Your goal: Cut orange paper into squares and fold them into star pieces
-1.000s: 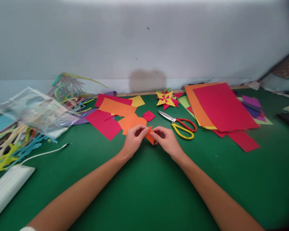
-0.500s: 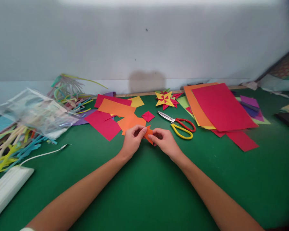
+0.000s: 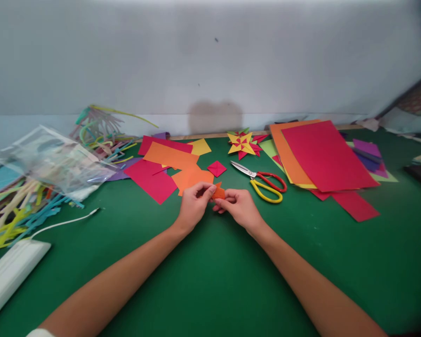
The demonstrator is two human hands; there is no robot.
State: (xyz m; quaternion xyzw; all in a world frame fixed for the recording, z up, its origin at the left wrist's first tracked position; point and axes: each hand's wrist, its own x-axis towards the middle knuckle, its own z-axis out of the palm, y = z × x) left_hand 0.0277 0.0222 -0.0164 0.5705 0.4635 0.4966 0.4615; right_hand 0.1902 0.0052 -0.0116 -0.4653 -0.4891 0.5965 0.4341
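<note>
On one green table [image 3: 203,281], one large red sheet [image 3: 331,157] lay at two o'clock from the hands. One left hand [image 3: 193,203] and one right hand [image 3: 244,209] met mid-view, thumbs pressed almost to fingertips. One pair of scissors [image 3: 253,174] lay toward two-thirty, one yellow-and-red star [image 3: 241,143] at one, one folded red square [image 3: 216,168] at twelve. Between the hands, both pinched one folded orange piece [image 3: 219,193]; its lower point, visible half a second earlier, was out of sight, the right fingers reaching further beneath.
</note>
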